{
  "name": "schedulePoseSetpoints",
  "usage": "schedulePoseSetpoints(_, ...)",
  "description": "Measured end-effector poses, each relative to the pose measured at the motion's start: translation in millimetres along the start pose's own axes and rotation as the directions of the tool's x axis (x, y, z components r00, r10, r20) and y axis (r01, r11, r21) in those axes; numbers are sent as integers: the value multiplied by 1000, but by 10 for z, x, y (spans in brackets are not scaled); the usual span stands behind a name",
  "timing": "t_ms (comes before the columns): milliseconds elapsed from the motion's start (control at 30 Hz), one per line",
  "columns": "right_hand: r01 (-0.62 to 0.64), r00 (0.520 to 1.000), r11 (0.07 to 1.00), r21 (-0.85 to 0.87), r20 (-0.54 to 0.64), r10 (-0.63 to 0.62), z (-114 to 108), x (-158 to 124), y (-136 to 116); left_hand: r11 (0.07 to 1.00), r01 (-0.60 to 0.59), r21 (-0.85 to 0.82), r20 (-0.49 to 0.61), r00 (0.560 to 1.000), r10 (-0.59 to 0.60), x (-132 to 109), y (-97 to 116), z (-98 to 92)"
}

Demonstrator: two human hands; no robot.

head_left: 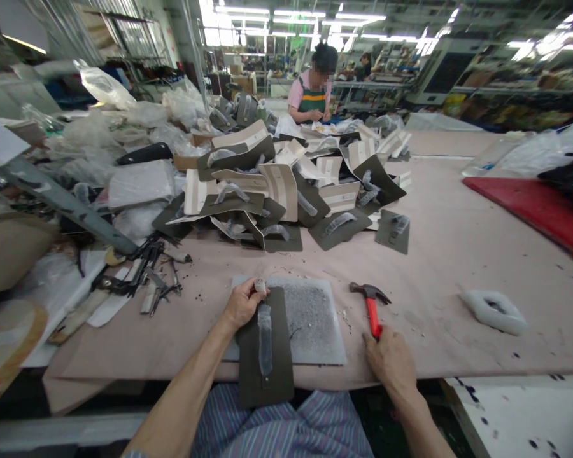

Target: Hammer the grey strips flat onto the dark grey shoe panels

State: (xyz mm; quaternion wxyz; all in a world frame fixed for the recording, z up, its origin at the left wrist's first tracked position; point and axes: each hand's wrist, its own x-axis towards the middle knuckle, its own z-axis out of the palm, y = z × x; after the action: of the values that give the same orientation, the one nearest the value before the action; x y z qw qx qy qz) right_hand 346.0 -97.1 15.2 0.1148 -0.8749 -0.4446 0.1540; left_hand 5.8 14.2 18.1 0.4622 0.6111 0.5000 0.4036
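My left hand (pixel 244 305) is closed, pinching a short whitish cylindrical tool (pixel 260 285) upright at the top end of a dark olive panel (pixel 279 343). A plastic-wrapped strap (pixel 265 340) runs lengthwise along that panel. The panel lies partly on a grey, scuffed pad (pixel 315 318), and its near end sticks out over the table edge above my lap. To the right of the pad, my right hand (pixel 391 356) is wrapped around the red handle of a claw hammer (pixel 371 305). The hammer's head is low over the table; whether it touches is unclear.
A heap of similar panels (pixel 277 184) covers the table's far side. Hand tools (pixel 157 273) lie at left, beside a slanted metal bar (pixel 67 203). At right are a white foam-like piece (pixel 494 312) and a red board (pixel 530 203). Another person (pixel 312 89) sits beyond.
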Motion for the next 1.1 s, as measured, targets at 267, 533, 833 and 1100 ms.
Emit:
schedulePoseSetpoints(267, -255, 923, 703, 664, 383, -26, -306, -71, -411, 994, -81, 71, -31, 996, 83, -111, -39, 68)
schedulePoseSetpoints(533, 657, 738, 713, 246, -16, -675, -415, -596, -1402, 996, -80, 34, -73, 994, 83, -137, -75, 88)
schedulePoseSetpoints(833, 748, 635, 618, 242, -532, -559, -980, -553, -1679, 993, -92, 75, -40, 995, 95, -161, -57, 82)
schedulePoseSetpoints(1100, 740, 671, 669, -65, 125, -731, -450, -417, -1154, 989, -108, 101, -13, 994, 110, -153, -31, 74)
